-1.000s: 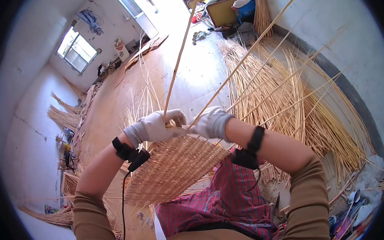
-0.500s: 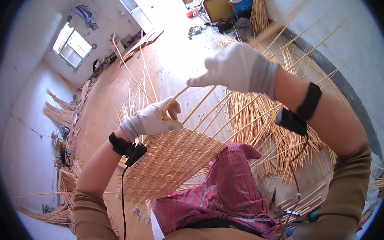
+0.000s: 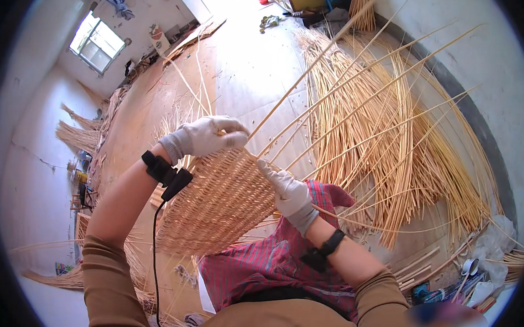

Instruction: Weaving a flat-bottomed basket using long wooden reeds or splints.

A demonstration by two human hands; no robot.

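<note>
My left hand (image 3: 212,136), in a white glove, is closed on the top edge of a woven wicker panel (image 3: 209,211), its fingertips curled among the rods. My right hand (image 3: 290,194), also gloved, grips the panel's right edge, index finger stretched along it and other fingers bent; what lies under them is partly hidden. Long pale rods (image 3: 349,73) fan out from the weave toward the upper right. Below, a red striped cloth (image 3: 256,270) covers my lap, under the panel's lower end.
A large heap of loose rods (image 3: 392,164) spreads over the floor at right. More bundles (image 3: 74,133) lean on the left wall. Tools and plastic bags (image 3: 469,281) lie at lower right. Flat boards (image 3: 194,35) lie toward the back, near bags and containers (image 3: 306,0) at the far end.
My right hand, raised high to the upper right half a second ago, has come down to the panel's right edge. My left hand has shifted up along the rim; the view has shifted slightly.
</note>
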